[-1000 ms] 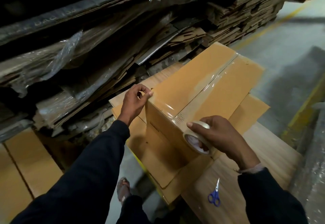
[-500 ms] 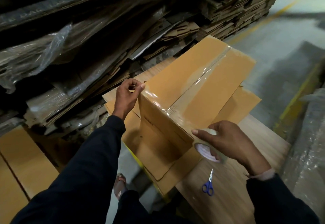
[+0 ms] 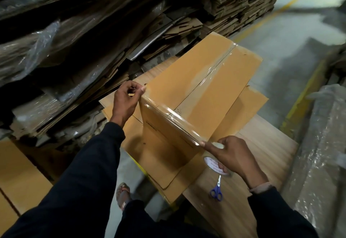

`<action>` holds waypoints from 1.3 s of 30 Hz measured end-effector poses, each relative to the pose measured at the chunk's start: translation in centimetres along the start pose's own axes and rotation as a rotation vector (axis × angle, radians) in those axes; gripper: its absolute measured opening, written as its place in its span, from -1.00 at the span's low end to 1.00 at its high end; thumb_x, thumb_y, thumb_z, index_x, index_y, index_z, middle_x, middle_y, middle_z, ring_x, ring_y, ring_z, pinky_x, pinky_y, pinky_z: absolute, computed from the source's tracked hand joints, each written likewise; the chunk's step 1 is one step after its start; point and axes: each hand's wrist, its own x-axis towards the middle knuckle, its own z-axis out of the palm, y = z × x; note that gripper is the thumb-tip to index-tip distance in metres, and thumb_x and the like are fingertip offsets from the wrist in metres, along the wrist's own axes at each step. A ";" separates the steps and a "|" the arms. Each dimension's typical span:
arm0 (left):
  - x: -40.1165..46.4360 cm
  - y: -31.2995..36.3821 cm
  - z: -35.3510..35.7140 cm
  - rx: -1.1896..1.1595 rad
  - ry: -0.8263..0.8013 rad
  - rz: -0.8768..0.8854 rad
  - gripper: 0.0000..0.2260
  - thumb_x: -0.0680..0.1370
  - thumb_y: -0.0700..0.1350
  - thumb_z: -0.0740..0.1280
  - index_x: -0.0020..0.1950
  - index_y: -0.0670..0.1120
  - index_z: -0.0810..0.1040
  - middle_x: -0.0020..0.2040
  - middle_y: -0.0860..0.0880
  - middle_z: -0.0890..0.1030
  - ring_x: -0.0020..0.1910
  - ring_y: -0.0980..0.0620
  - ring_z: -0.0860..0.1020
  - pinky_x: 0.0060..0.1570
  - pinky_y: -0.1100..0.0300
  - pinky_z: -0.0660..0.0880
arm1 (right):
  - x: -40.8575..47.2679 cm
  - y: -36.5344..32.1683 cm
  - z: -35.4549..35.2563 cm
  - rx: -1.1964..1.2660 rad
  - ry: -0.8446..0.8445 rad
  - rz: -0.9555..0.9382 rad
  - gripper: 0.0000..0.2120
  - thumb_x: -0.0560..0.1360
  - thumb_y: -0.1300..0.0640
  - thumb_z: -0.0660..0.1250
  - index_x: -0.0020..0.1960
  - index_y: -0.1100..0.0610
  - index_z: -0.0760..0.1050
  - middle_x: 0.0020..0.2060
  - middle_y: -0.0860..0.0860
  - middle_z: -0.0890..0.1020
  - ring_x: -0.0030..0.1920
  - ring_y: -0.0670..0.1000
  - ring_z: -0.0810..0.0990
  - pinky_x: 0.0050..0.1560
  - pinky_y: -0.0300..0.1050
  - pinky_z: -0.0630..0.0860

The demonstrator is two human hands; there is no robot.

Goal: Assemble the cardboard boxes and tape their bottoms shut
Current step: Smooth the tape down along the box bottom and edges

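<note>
A brown cardboard box [image 3: 202, 80] stands bottom-up on a stack of flat cardboard sheets [image 3: 155, 155]. Clear tape runs along its centre seam, and a second shiny strip [image 3: 174, 118] lies along the near top edge. My left hand [image 3: 126, 101] pinches the tape end at the box's left near corner. My right hand [image 3: 231, 155] grips a roll of clear tape [image 3: 215, 167] at the right end of that edge, forefinger stretched along the strip.
Blue-handled scissors [image 3: 217, 191] lie on the wooden table [image 3: 262, 153] just below the roll. Piles of flat cardboard and plastic wrap [image 3: 84, 50] fill the left and back. More flat sheets [image 3: 16, 178] lie low left. A plastic-wrapped bundle [image 3: 322, 163] stands right.
My right hand has drawn the roll rightward along the box's near top edge, laying a longer strip. My left hand has stayed at the left corner.
</note>
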 end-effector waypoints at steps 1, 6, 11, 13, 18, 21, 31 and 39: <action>0.1 -0.1 0.0 -0.006 -0.002 -0.003 -0.86 0.62 0.03 0.45 0.03 -0.02 0.61 0.11 0.05 0.64 0.14 0.03 0.59 0.09 0.17 0.56 | 0.2 0.1 0.1 -0.008 -0.001 -0.001 -0.29 0.41 -0.52 0.37 -0.34 0.18 0.50 -0.56 0.04 0.62 -0.49 0.02 0.67 -0.31 -0.15 0.54; 0.2 -0.1 -0.1 -0.019 -0.004 -0.009 -0.88 0.61 0.04 0.46 0.01 0.01 0.61 0.10 0.05 0.65 0.14 0.01 0.60 0.13 0.15 0.56 | 0.5 0.3 0.3 0.006 -0.003 0.000 -0.34 0.41 -0.47 0.42 -0.36 0.14 0.44 -0.58 0.04 0.60 -0.51 0.00 0.64 -0.47 -0.34 0.43; 0.0 0.1 0.1 0.062 0.021 0.053 -0.90 0.63 0.02 0.43 0.02 0.01 0.61 0.09 0.09 0.61 0.10 0.09 0.59 0.10 0.15 0.59 | 1.1 0.6 0.5 0.039 -0.031 0.020 -0.34 0.40 -0.47 0.43 -0.32 0.16 0.51 -0.55 0.04 0.63 -0.51 -0.03 0.62 -0.51 -0.36 0.37; -0.5 0.2 0.4 0.222 0.077 0.201 -0.92 0.66 -0.04 0.40 0.06 -0.03 0.62 0.09 0.06 0.59 0.08 0.08 0.56 0.07 0.16 0.55 | 1.3 0.8 0.5 0.046 -0.050 0.019 -0.33 0.39 -0.48 0.43 -0.28 0.18 0.53 -0.52 0.06 0.65 -0.50 -0.01 0.64 -0.49 -0.34 0.41; -2.0 -1.0 0.8 0.375 0.102 0.529 -0.84 0.70 -0.19 0.35 0.23 -0.19 0.67 0.26 -0.11 0.64 0.26 -0.04 0.59 0.27 0.03 0.55 | 1.7 1.1 0.6 0.062 -0.080 0.004 -0.32 0.37 -0.49 0.41 -0.28 0.19 0.56 -0.51 0.08 0.66 -0.48 0.01 0.66 -0.39 -0.26 0.46; -3.5 -1.7 0.5 0.096 0.024 0.318 -0.71 0.71 -0.19 0.33 0.43 -0.12 0.60 0.43 0.00 0.58 0.45 0.07 0.51 0.44 0.08 0.48 | 2.1 1.4 0.8 0.077 -0.093 -0.015 -0.32 0.38 -0.47 0.42 -0.30 0.19 0.55 -0.50 0.10 0.66 -0.48 0.03 0.66 -0.31 -0.19 0.53; -3.8 -2.2 2.9 -0.262 0.065 -0.084 -0.57 0.76 -0.11 0.23 0.64 0.01 0.33 0.47 0.35 0.38 0.53 0.31 0.32 0.49 0.32 0.30 | 3.5 1.8 0.7 0.058 -0.115 -0.063 -0.20 0.35 -0.50 0.42 -0.26 0.31 0.54 -0.50 0.09 0.61 -0.51 -0.08 0.56 -0.42 -0.31 0.39; -4.5 -0.3 3.2 0.038 0.214 0.008 -0.44 0.77 -0.14 0.08 0.74 0.00 -0.07 0.73 0.05 -0.01 0.70 0.12 -0.04 0.67 0.05 0.03 | 3.8 1.0 1.1 0.093 -0.119 -0.102 -0.40 0.40 -0.43 0.44 -0.35 0.11 0.48 -0.54 0.04 0.61 -0.51 -0.04 0.59 -0.42 -0.30 0.43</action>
